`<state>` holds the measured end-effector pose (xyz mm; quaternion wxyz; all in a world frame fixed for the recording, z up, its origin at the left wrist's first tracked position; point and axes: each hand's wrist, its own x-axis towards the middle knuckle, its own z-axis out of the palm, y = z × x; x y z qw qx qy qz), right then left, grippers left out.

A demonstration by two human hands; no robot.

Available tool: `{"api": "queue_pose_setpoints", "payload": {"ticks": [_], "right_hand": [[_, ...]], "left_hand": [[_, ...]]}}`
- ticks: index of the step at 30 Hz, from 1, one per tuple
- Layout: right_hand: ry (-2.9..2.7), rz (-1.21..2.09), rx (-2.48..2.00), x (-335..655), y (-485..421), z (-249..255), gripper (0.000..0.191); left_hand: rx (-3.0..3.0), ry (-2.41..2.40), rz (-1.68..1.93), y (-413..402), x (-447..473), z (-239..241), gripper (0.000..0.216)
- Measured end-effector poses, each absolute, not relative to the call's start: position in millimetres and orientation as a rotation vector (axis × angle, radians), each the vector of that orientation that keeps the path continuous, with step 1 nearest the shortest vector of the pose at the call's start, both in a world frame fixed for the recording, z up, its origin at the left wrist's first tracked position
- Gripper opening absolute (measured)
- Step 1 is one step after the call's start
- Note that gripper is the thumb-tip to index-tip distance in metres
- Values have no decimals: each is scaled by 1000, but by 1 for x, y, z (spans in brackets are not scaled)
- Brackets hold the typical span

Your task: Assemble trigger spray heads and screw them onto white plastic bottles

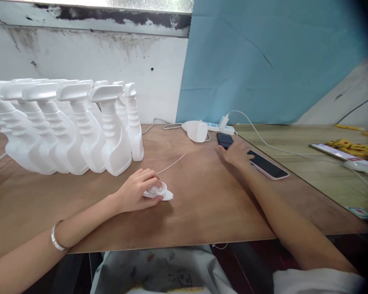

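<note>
My left hand (138, 189) rests on the brown tabletop (202, 204), fingers curled around a white spray-trigger head (159, 192) whose thin dip tube (171, 164) trails off toward the back. My right hand (236, 153) reaches forward, fingers spread flat, touching a dark phone (225, 140) and lying beside a second phone in a pink case (268, 165). Several white spray bottles with trigger heads (79, 126) stand in rows at the left, just behind my left hand.
A white bottle without a head (196, 130) lies on its side at the back by a power strip (221, 127) with a charger cable. A lighter table (319, 163) at the right holds a tablet and yellow items. A blue sheet hangs behind.
</note>
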<state>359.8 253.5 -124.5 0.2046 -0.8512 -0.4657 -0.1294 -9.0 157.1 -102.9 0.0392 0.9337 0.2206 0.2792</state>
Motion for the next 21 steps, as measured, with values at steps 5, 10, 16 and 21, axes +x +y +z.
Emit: {"api": "queue_pose_setpoints", "payload": {"ticks": [5, 10, 16, 21], "right_hand": [[-1505, -636, -2122, 331, 245, -114, 51], [-2394, -590, -1447, 271, 236, -117, 38], [-2701, -687, -1282, 252, 228, -122, 26], [-2658, -778, -1289, 261, 229, -121, 25]], "left_hand": [[2860, 693, 837, 157, -10, -104, 17], [2834, 698, 747, 154, -8, -103, 18], [2782, 738, 718, 153, -8, -102, 19], [2810, 730, 733, 155, -8, -102, 18]]}}
